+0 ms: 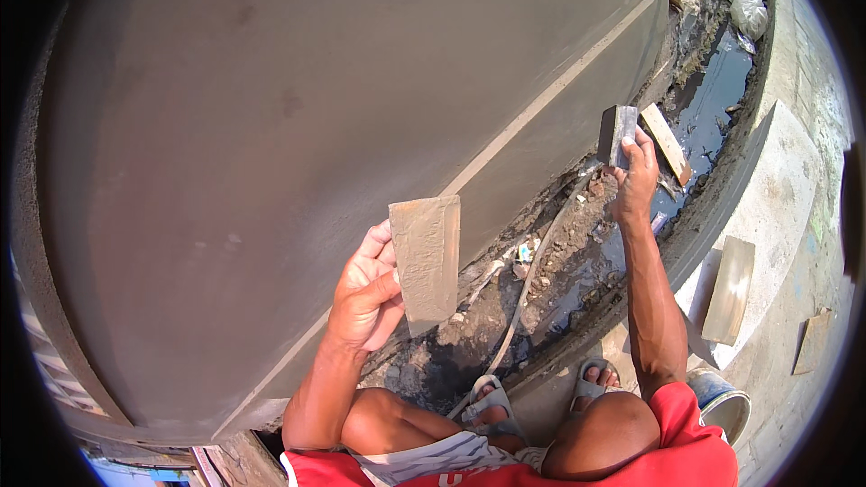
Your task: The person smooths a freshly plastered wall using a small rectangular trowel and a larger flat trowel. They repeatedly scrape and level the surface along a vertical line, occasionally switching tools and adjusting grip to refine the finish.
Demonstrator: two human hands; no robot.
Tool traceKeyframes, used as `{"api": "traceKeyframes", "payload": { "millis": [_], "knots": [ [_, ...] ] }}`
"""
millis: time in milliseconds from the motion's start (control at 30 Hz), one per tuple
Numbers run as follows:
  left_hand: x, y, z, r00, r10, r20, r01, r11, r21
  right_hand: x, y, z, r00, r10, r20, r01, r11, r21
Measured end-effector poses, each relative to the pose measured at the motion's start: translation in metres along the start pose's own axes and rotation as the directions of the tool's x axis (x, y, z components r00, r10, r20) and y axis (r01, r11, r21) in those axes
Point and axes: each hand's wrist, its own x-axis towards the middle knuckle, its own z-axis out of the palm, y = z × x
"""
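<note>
My left hand (370,287) grips the left edge of a mortar-smeared rectangular board (428,261), fingers behind it and thumb along its side. The board is held up in front of a smooth grey plastered wall (298,126); whether it touches the wall I cannot tell. Farther to the right, my right hand (637,171) is closed round the lower end of a small dark grey rectangular block (618,135), held above the ditch beside the wall. A pale raised strip (550,95) runs along the wall, passing behind the board.
A ditch with dark water (717,95), rubble and a thin hose (532,284) lies along the wall's foot. A wooden piece (666,142) lies near my right hand. At right are a pale slab (780,189) bearing a smooth block (730,290), and a bucket (724,410).
</note>
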Motion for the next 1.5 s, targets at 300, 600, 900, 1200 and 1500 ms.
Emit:
{"api": "traceKeyframes", "payload": {
  "millis": [300, 600, 900, 1200, 1500],
  "knots": [
    [-0.009, -0.004, 0.002, 0.999, 0.049, -0.017, -0.047, 0.995, 0.090, -0.094, -0.064, 0.039, 0.855, 0.078, 0.513, -0.031, 0.995, -0.099],
    [-0.011, -0.009, -0.001, 0.999, 0.027, -0.017, -0.025, 0.994, 0.109, -0.114, -0.073, 0.031, 0.780, 0.054, 0.623, 0.110, 0.969, -0.221],
    [-0.011, -0.008, -0.005, 0.997, -0.053, -0.050, 0.054, 0.999, 0.009, -0.123, -0.089, 0.042, 0.714, 0.120, 0.690, 0.049, 0.974, -0.220],
    [-0.009, -0.005, -0.006, 0.993, -0.100, -0.063, 0.107, 0.987, 0.119, -0.124, -0.077, 0.049, 0.698, 0.119, 0.706, 0.057, 0.974, -0.220],
    [-0.012, -0.021, -0.001, 0.990, -0.111, -0.092, 0.132, 0.951, 0.278, -0.113, -0.030, 0.022, 0.761, 0.319, 0.565, -0.166, 0.937, -0.307]
  ]
}}
